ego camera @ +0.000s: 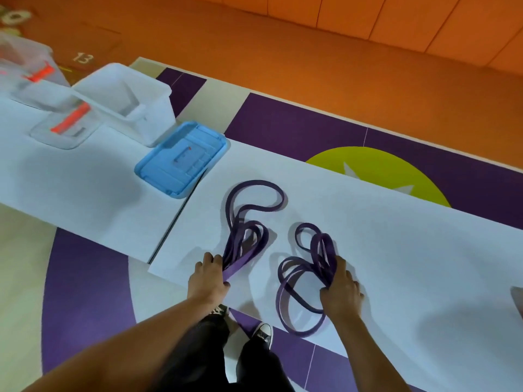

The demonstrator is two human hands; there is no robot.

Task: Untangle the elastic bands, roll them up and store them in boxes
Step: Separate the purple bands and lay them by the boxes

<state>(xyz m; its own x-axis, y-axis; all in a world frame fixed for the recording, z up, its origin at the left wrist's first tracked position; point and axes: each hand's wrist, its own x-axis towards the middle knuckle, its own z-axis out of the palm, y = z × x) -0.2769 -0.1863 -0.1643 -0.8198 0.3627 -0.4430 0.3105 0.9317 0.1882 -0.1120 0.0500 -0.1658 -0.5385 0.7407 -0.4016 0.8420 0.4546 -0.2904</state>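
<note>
The fingers (210, 258) of the left hand (208, 278) curl round the left bunch (245, 239) of purple bands. The right hand (343, 295) grips the right bunch (307, 274). Both bunches lie on the white bench (396, 264). Their loops cross, so a hard pull could tighten a knot or snap a band loose. The right bunch's lowest loop sits at the near edge and might slide off. The open box (124, 100) stands well apart.

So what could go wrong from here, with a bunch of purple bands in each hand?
The left hand and right hand each grip several overlapping loops, so pulling may tighten the tangles in the left bunch or the right bunch. The right bunch's lowest loop lies near the edge of the table and might slide off. Stretched bands could also snap back.
</note>
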